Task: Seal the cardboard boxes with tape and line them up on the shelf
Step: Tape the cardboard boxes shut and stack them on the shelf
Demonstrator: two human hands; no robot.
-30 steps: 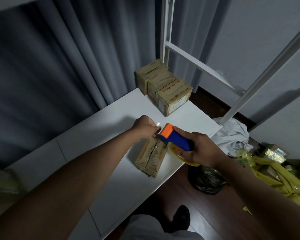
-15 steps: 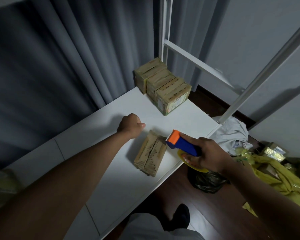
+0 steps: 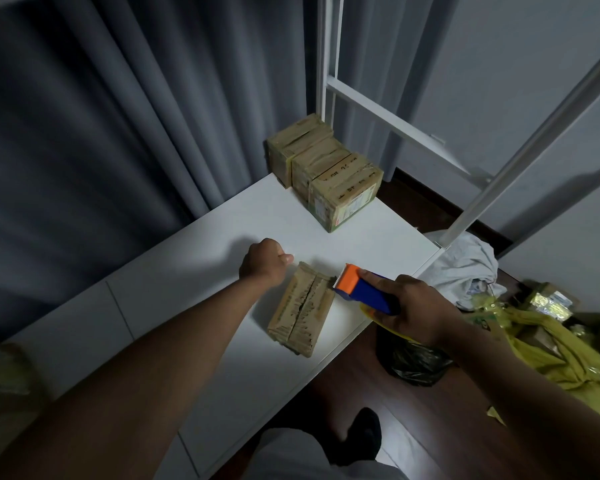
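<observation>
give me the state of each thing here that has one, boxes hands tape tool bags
lone box: lying flat on the shelf, top seam looks cracked open
three boxes: lined up touching at the back corner, taped
tape dispenser: held off the shelf, blade end by the lone box's far corner
left hand: fisted, holding nothing
right hand: gripping the dispenser
black bag: crumpled on the floor

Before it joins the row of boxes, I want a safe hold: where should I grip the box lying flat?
Grip the flat box across its two long sides, from above. It lies low on the shelf, its top seam looks split, and the left hand is beside it.
</observation>
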